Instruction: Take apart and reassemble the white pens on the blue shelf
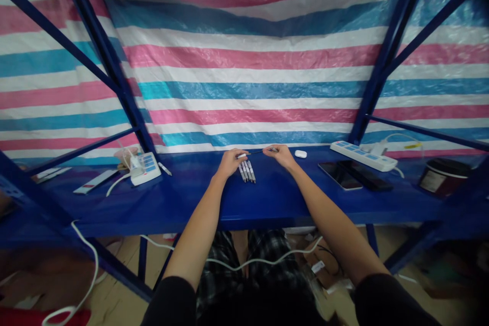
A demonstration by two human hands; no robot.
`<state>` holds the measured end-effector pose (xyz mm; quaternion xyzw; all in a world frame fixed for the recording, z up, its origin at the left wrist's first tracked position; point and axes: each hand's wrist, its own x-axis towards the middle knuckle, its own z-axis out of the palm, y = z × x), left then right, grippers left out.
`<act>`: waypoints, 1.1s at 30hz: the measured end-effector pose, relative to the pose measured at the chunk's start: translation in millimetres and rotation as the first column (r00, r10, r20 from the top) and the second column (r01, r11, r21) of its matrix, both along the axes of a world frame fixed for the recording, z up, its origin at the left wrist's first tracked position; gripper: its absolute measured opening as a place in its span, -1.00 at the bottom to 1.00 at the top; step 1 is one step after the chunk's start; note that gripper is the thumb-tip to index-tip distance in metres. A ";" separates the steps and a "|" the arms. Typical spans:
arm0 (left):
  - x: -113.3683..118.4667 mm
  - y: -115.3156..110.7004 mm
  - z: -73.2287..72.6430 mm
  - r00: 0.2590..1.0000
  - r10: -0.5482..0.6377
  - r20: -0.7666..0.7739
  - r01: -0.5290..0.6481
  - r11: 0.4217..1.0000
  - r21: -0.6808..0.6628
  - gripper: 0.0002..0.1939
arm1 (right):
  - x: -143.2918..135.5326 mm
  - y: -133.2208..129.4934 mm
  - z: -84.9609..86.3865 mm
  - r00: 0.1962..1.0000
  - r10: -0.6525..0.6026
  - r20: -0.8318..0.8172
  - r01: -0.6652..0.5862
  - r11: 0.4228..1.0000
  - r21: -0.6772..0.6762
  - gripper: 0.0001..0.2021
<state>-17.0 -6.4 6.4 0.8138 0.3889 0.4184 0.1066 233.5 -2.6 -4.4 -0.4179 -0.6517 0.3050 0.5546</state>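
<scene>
My left hand (pixel 229 163) is closed on a white pen (pixel 242 156), with its fingers pinching the barrel near the back of the blue shelf. Level with it, my right hand (pixel 281 155) pinches the far end of a thin dark rod (pixel 256 152), which looks like a pen refill. The rod spans the gap between both hands; whether it is joined to the white pen is too small to tell. Just below, beside my left fingers, several white pens (pixel 248 172) lie side by side in a row, tips toward me.
A white earbud case (pixel 300 154) lies right of my right hand. Farther right are a power strip (pixel 362 156), two dark phones (pixel 340 176) and a dark jar (pixel 443 177). At left are another power strip (pixel 145 168) and a loose pen (pixel 165 168). Blue posts and a striped sheet (pixel 252 56) enclose the shelf.
</scene>
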 end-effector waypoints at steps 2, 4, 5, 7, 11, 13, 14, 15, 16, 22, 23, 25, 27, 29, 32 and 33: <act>-2.9 5.0 -3.2 1.000 0.015 0.022 -0.015 1.000 -0.016 -0.73 | 1.1 0.5 0.7 1.000 -0.013 0.000 0.013 1.000 -0.018 -0.57; -4.2 9.3 -6.6 0.996 0.032 0.077 -0.029 0.999 -0.038 -0.71 | 1.5 0.0 1.7 1.000 -0.027 0.007 0.027 0.999 -0.028 -0.55; -4.4 10.9 -7.9 0.994 0.035 0.099 -0.030 0.998 -0.048 -0.72 | 1.6 -0.6 2.2 0.999 -0.029 0.013 0.030 0.999 -0.030 -0.55; -4.2 12.3 -9.4 0.993 0.027 0.117 -0.019 0.998 -0.065 -0.76 | 1.5 -2.1 3.1 0.999 -0.028 0.022 0.028 0.999 -0.027 -0.54; -3.7 10.7 -8.4 0.991 0.007 0.135 0.007 0.995 -0.096 -0.79 | 1.1 -3.9 4.1 0.999 -0.027 0.020 0.028 0.999 -0.037 -0.54; -3.9 9.9 -7.7 0.991 0.008 0.136 0.006 0.995 -0.099 -0.80 | 1.2 -3.9 4.4 1.000 -0.024 0.009 0.024 0.999 -0.047 -0.53; -4.1 9.8 -7.6 0.991 0.011 0.134 0.003 0.995 -0.098 -0.80 | 1.4 -3.8 4.5 1.000 -0.021 0.005 0.021 0.999 -0.048 -0.53; -4.4 10.1 -7.6 0.991 0.015 0.131 -0.002 0.995 -0.095 -0.80 | 1.8 -3.6 4.7 1.000 -0.020 0.000 0.020 0.999 -0.045 -0.53; -4.8 10.5 -7.8 0.992 0.021 0.127 -0.009 0.996 -0.090 -0.81 | 2.3 -3.4 4.9 1.000 -0.020 -0.006 0.020 0.999 -0.041 -0.53; -6.2 12.5 -8.2 0.996 0.031 0.088 -0.027 0.998 -0.049 -0.80 | 5.1 -3.9 6.0 0.999 -0.038 -0.021 0.037 0.998 -0.049 -0.54; -5.7 11.8 -7.6 0.996 0.028 0.085 -0.023 0.999 -0.049 -0.80 | 4.6 -4.3 5.8 0.999 -0.036 -0.015 0.035 0.998 -0.047 -0.54; -3.5 9.6 -6.2 0.997 0.021 0.078 -0.017 0.999 -0.050 -0.79 | 1.9 -5.0 4.7 1.000 -0.020 0.000 0.020 0.999 -0.041 -0.55; -0.4 6.7 -4.7 0.998 0.002 0.067 0.002 0.998 -0.055 -0.78 | -2.4 -5.6 2.8 1.000 0.013 0.015 -0.012 0.999 -0.039 -0.57; 2.8 3.6 -3.8 0.998 -0.035 0.047 0.038 0.997 -0.068 -0.77 | -7.5 -6.5 0.7 0.998 0.054 0.028 -0.053 0.998 -0.046 -0.57; 6.4 -0.8 -3.1 0.997 -0.069 0.018 0.070 0.991 -0.111 -0.73 | -13.9 -8.1 -1.1 0.993 0.105 0.059 -0.102 0.993 -0.062 -0.55; 7.2 -2.3 -2.9 0.997 -0.073 0.013 0.074 0.989 -0.125 -0.71 | -15.2 -8.6 -1.3 0.991 0.116 0.070 -0.111 0.992 -0.066 -0.54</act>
